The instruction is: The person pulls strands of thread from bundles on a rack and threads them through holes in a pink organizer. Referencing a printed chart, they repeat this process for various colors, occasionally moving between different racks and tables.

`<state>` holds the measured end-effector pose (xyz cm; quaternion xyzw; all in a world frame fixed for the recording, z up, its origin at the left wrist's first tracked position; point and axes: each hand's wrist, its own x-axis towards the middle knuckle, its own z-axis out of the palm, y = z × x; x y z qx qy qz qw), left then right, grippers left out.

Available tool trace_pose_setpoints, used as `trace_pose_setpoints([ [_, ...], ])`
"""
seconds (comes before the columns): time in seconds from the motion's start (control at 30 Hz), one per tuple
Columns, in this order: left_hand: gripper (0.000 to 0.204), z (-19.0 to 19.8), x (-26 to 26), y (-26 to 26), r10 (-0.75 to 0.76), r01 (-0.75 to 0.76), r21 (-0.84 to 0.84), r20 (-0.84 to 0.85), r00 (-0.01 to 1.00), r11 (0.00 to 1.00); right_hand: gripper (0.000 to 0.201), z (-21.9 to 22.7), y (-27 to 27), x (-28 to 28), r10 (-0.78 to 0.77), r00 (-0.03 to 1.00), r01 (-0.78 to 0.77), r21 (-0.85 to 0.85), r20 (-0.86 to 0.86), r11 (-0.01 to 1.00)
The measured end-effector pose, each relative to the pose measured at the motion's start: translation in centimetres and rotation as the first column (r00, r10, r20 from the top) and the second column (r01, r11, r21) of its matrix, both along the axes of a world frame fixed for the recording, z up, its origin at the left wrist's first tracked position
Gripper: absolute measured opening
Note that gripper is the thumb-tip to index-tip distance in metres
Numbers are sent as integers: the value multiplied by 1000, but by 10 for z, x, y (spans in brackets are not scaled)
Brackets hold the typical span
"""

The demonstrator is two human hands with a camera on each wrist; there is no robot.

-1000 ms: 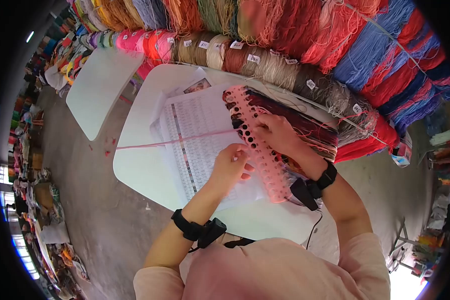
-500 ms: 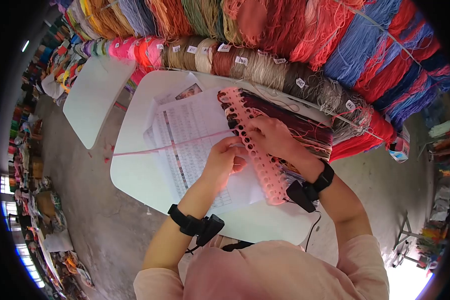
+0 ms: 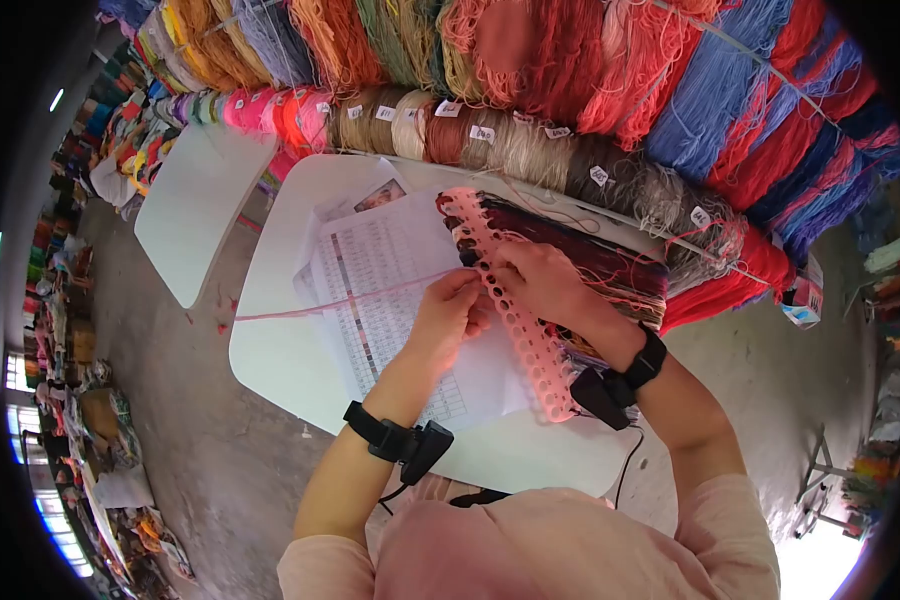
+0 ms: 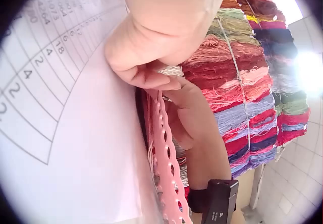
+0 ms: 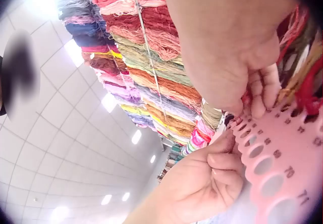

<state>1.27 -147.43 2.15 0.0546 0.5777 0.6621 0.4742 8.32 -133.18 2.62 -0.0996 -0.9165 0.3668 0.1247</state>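
right fingers partly hide the pink strip; head-view chart figures are illegibly small.

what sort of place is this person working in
Probably a thread or yarn workshop, perhaps a storeroom: dense rows of multicoloured thread skeins, small white paper labels with numbers on some of them, and a pink plastic-looking strip with numbered holes.

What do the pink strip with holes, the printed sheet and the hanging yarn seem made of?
Pink strip: likely plastic, smooth with slight sheen, given its neat holes and printed numbers.
Printed sheet: paper, apparently matt; thin, with a printed grid.
Hanging yarn: loose strands; cotton or synthetic, unclear.
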Motion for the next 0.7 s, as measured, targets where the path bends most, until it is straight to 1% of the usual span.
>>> trace_pose_setpoints([
  [0.17, 14, -2, -5, -1, -25, 25, 0, -12, 1000, 1000, 8, -3, -1, 0, 32, 999, -29, 59, -44, 998],
  [0.27, 13, 2, -3, 1, -27, 27, -22, -29, 999, 999, 10, 4, -3, 1, 51, 998, -51, 8, -30, 999],
  [0.33, 13, 1, -2, 2, -28, 25, -52, -63, 998, 998, 9, -7, -3, 1, 71, 995, -72, -2, -76, 997],
  [0.37, 13, 0, 0, -1, 18, -25, -58, -119, 993, 998, 9, -13, -4, 1, 80, 992, -81, -7, -99, 997],
  [0.43, 15, -2, 1, -10, 108, -126, -64, -229, 967, 990, 8, -21, -9, 7, 22, 983, -38, -86, -183, 996],
  [0.47, 15, 0, -5, -17, 147, -148, 51, 22, 989, 988, 7, -25, -11, 11, -15, 975, -15, -131, -222, 991],
  [0.5, 16, 5, -13, -27, 148, -195, 153, 275, 950, 969, 7, -26, -13, 13, -49, 967, 6, -168, -249, 986],
  [0.53, 17, 10, -16, -33, 118, -272, 237, 511, 852, 933, 7, -23, -15, 16, -79, 958, 23, -202, -275, 979],
  [0.57, 17, 14, -15, -33, 11, -193, 316, 496, 868, 929, 7, -22, -17, 18, -106, 948, 34, -235, -300, 971],
  [0.6, 18, 19, -16, -33, -93, -115, 395, 471, 877, 912, 10, -23, -19, 19, -130, 925, 47, -231, -358, 972],
  [0.63, 18, 24, -17, -32, -196, -37, 472, 435, 879, 881, 11, -23, -22, 21, -147, 932, 51, -283, -331, 958],
  [0.7, 21, 31, 0, -8, -96, 37, 206, 284, 954, 978, 12, -21, -26, 27, -175, 946, 62, -379, -273, 923],
])
